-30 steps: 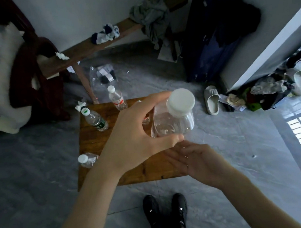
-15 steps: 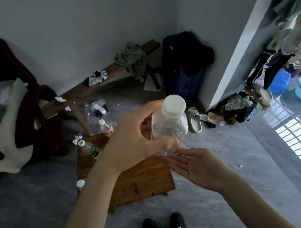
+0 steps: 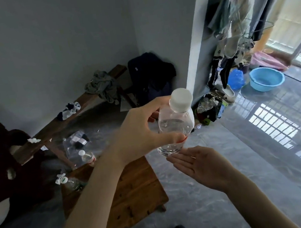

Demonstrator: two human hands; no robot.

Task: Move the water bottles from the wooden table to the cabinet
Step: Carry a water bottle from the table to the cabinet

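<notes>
My left hand (image 3: 141, 134) grips a clear water bottle (image 3: 176, 124) with a white cap, held upright in the air to the right of the low wooden table (image 3: 136, 190). My right hand (image 3: 202, 166) lies open, palm up, just under the bottle's base. Two more bottles stand on the table's far side: one with a white cap and red label (image 3: 87, 157), one with a green label (image 3: 69, 182), partly hidden behind my left forearm. No cabinet is in view.
A long wooden bench (image 3: 65, 125) with clothes and socks runs along the back wall. A dark suitcase (image 3: 150, 77) stands in the corner. Clothes and shoes lie by the wall edge (image 3: 212, 109). A blue basin (image 3: 267, 81) sits on the glossy floor at right.
My view has swung up and to the right, so the table has slid to the lower left. The bottle stays in my left hand, with my right hand still under it.
</notes>
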